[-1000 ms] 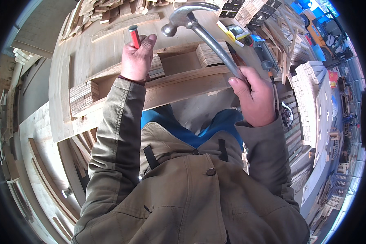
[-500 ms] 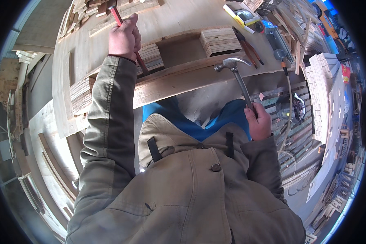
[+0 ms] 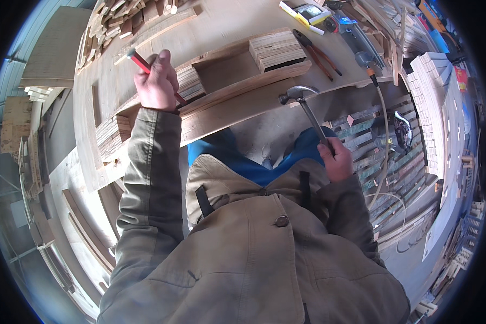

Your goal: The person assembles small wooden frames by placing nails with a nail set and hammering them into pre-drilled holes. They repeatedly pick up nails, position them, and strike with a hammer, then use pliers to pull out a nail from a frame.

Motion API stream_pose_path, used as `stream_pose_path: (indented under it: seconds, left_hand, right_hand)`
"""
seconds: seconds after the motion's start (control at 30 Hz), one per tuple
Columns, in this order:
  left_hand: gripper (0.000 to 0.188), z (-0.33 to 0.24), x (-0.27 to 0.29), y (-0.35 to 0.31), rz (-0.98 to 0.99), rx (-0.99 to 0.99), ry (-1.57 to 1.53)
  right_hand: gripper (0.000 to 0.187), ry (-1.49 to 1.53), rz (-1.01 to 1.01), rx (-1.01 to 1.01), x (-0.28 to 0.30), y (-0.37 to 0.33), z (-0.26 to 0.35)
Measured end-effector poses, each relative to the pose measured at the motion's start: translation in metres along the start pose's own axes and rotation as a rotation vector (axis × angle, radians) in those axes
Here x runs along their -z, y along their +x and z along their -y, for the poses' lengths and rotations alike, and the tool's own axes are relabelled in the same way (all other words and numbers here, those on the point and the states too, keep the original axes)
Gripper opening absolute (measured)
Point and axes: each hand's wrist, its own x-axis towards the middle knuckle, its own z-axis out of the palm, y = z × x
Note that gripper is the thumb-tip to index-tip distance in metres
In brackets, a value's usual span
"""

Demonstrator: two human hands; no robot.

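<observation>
My left hand (image 3: 159,83) is closed around a red metal bar (image 3: 139,60), whose upper end sticks out above my fist. The bar's lower end slants down beside a layered plywood block (image 3: 190,83), at the near slat of a wooden frame (image 3: 243,88) on the bench; its exact contact point cannot be made out. My right hand (image 3: 337,161) grips the handle of a claw hammer (image 3: 309,113) at the right, above my thigh. The hammer head is up, apart from the frame. Another plywood block (image 3: 278,52) sits at the frame's right end.
Pincers with orange-red handles (image 3: 317,58) lie right of the frame. Beyond them are a yellow-and-white framed object (image 3: 303,19) and an air tool (image 3: 370,63) with a hose. Wood offcuts (image 3: 110,21) pile up at the far left. A slatted pallet (image 3: 399,156) stands at right.
My left hand has come lower and nearer to me, and the red bar leans over more. The hammer has shifted slightly left. The whole view has turned a little.
</observation>
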Motion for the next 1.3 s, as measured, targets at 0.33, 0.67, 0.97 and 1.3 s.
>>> stream_pose_path:
  seconds: [0.33,0.67,0.97,1.3]
  left_hand:
    - [0.041,0.014,0.001,-0.012,0.022,0.018,-0.060]
    - [0.044,0.017,-0.003,0.000,-0.030,0.025,-0.003]
    - [0.044,0.031,-0.008,0.056,-0.088,0.064,-0.037]
    - [0.045,0.042,-0.002,0.079,-0.102,0.165,-0.078]
  right_hand:
    - [0.027,-0.078,-0.009,-0.066,0.009,-0.021,-0.028]
    - [0.027,-0.259,0.181,-0.146,-0.011,-0.033,-0.055]
    - [0.026,-0.228,0.285,-0.154,-0.025,-0.030,-0.067]
    - [0.026,-0.253,0.305,-0.199,-0.027,-0.023,-0.067]
